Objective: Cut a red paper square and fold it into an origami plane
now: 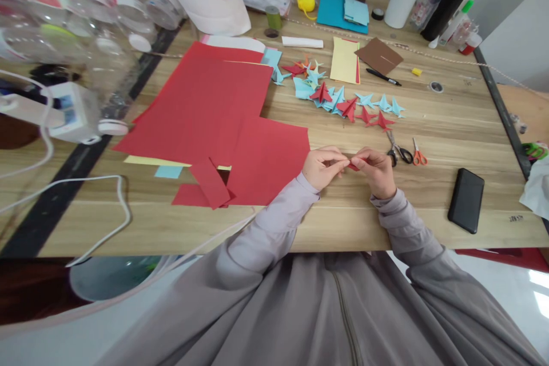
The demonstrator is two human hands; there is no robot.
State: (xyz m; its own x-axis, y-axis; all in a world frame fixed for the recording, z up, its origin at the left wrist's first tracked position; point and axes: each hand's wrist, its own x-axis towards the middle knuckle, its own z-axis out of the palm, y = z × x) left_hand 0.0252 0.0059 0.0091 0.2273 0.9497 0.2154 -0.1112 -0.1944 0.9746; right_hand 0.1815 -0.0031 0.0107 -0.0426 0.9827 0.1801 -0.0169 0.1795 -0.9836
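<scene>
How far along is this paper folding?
Many red and blue folded shapes already look finished, lying close together. A small red piece is in hand, pinched between the left hand and right hand; its shape is too hidden to judge. Flat red sheets and strips lie to the left, apparently unfolded, so more folding looks possible, but nothing shows how many shapes are wanted.

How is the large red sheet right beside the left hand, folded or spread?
Spread: the red sheet lies flat on the table, its broad face showing beside the left hand, with no fold visible.
</scene>
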